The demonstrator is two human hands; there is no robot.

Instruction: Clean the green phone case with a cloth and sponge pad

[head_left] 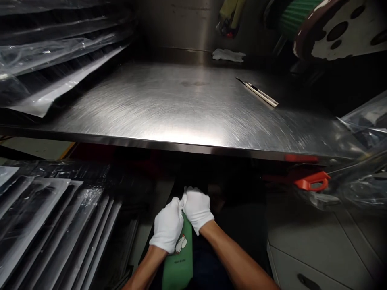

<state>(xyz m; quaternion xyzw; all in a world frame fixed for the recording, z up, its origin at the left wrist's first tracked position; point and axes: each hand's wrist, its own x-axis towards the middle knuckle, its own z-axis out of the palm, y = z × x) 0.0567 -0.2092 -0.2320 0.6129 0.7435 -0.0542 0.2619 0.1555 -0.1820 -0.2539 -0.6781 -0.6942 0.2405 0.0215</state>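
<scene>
Both my hands wear white gloves and meet low in the view, below the front edge of a steel table (187,108). My left hand (167,225) is wrapped round the upper part of a green bottle (180,257) with a small white printed figure. My right hand (197,208) is closed over the bottle's top, which is hidden under the fingers. The bottle stands roughly upright between my forearms.
A box cutter (259,92) and a crumpled white cloth (228,55) lie on the table's far right. Plastic-wrapped flat panels are stacked at left on the table (45,60) and below it (54,217). An orange handle (313,182) sticks out at right, near more plastic wrap.
</scene>
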